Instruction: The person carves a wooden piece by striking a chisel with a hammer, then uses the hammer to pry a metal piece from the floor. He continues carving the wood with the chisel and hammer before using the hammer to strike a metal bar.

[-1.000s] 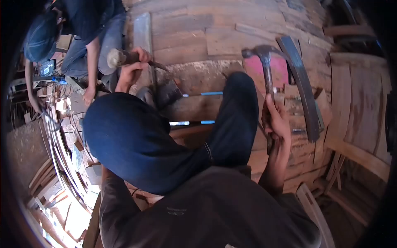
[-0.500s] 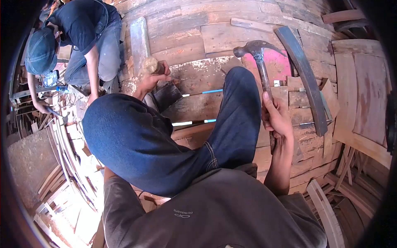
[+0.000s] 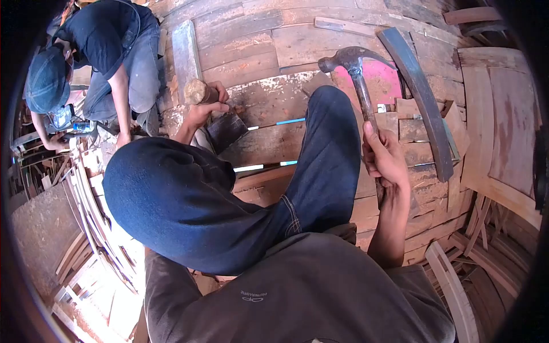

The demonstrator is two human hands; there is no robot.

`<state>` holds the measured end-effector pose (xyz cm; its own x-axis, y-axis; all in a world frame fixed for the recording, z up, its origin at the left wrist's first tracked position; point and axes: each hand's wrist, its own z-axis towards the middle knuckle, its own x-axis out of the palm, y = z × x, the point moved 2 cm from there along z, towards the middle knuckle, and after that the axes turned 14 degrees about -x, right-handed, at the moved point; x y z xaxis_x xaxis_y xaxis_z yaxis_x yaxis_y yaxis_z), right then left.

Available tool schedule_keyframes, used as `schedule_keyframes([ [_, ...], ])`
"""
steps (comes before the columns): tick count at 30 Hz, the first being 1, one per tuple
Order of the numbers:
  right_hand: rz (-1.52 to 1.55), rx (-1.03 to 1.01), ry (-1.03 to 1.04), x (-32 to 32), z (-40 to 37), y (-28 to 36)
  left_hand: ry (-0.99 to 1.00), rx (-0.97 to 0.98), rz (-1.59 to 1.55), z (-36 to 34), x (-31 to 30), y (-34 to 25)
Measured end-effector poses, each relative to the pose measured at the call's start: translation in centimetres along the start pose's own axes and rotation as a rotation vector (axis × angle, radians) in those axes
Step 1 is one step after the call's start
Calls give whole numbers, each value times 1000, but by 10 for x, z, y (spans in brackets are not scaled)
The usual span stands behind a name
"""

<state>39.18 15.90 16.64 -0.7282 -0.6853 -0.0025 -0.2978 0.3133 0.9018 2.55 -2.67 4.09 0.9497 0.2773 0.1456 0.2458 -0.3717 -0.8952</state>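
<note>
A co-worker (image 3: 108, 34) in a dark T-shirt and a blue cap (image 3: 47, 80) bends low at far left, both bare arms reaching down toward the floor, above a bright spread of long, thin wooden strips (image 3: 104, 212). A pale grey board (image 3: 186, 54) lies on the plank floor just right of the co-worker's knees. Beside it, past the bent knee of the blue jeans (image 3: 166, 200) worn by the seated person, that person's left hand (image 3: 211, 110) wraps its fingers around a thick, round-ended wooden piece (image 3: 198, 92), the blunt end facing up. A dark, block-like object (image 3: 227, 132) sits just below that hand; whether the two are joined cannot be told. Right of the other knee, a claw hammer (image 3: 359, 80) is raised with its striking face to the left and its claw to the right, in front of a bright pink sheet (image 3: 384, 84). The right hand (image 3: 384, 157) grips its handle, fingers curled round and thumb laid along the shaft, the butt emerging by the wrist. Farther right, a long, dark, curved board (image 3: 420, 106) lies across the planks, near a reddish-brown wooden panel (image 3: 506, 117) at the edge of the scene.
</note>
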Motion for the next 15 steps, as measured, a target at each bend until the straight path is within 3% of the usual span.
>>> schedule_keyframes([
  [15,-49,70,9,-4,2,-2,-26,66,-115,-20,-10,21],
])
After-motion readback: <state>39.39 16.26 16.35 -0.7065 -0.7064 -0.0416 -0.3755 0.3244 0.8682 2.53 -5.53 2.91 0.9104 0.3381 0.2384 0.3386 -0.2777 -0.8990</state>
